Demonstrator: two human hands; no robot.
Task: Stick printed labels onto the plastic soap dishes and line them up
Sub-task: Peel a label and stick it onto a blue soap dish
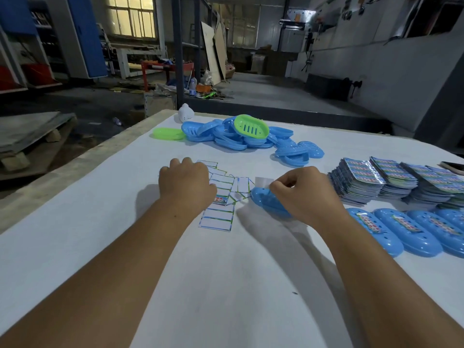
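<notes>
- Right now the right hand [305, 194] sits over a blue soap dish [270, 203] lying upside down on the white table [226, 285]; its fingers are curled, and thumb and forefinger seem to pinch the edge of a small pale slip [261, 182] just above the dish, most likely a label or its backing.
- Turned bottom-up, the dish offers a broad, smooth face for a sticker, which probably explains why it lies that way.
- Meanwhile the left hand [187, 183] rests knuckles-up on a scatter of peeled backing sheets [218, 217], fingers curled under; whether it holds anything I cannot tell. It looks placed to pin the loose papers down or to fetch the next label.
- Close to the right sit stacks of printed label sheets [376, 182], kept within easy reach of the working hand.
- Nearer the right edge, finished dishes [401, 234] lie side by side in a row, each with a bright label stuck on its back, so the lining-up is under way.
- Farther back, a heap of unlabelled blue dishes [238, 136] waits, with a green dish [251, 126] on top and another green one [168, 133] beside it.
- As for writing, the labels show colourful print, but it is too small and blurred to read; no brand can be made out.
- A dark flat object [453, 167], possibly a phone, lies at the far right.
</notes>
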